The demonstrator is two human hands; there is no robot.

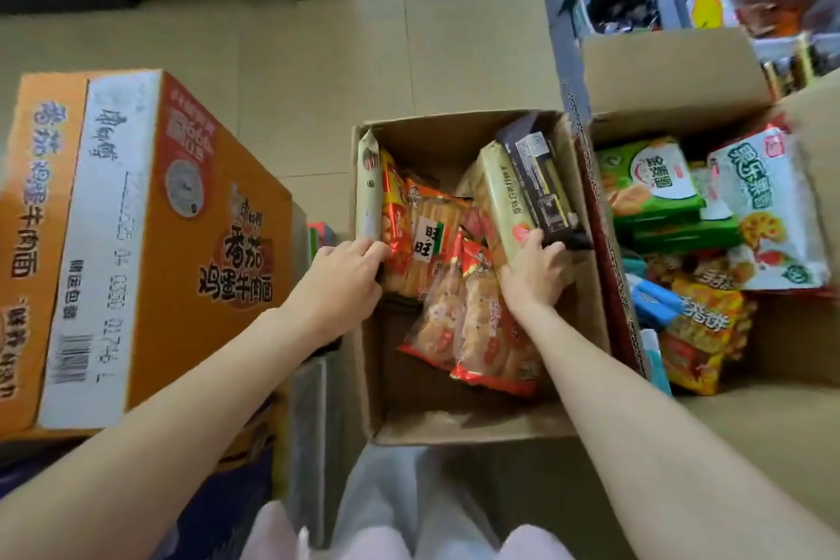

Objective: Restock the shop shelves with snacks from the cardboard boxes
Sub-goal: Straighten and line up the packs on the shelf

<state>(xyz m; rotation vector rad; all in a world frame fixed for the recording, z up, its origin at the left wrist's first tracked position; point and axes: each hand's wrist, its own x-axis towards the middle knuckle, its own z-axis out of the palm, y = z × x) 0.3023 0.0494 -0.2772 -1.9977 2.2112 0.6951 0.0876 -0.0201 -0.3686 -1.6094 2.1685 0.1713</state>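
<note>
On the tiled floor (318, 59) stood a sealed orange printed carton (136, 218), an open brown cardboard box (454, 423) of snack packets between it and a second open box (672, 68) by the blue shop shelves (563, 14). Inside the middle box, the right hand (532, 273) gripped a tall beige cracker packet (500, 196), while the left hand (345, 273) curled round another beige packet (369, 191) at the left wall.

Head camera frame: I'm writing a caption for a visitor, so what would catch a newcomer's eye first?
Two bare hands reach into the open middle box: the left hand grips a tall beige packet at its left wall, the right hand another beige packet. A sealed orange noodle carton stands at left.
</note>
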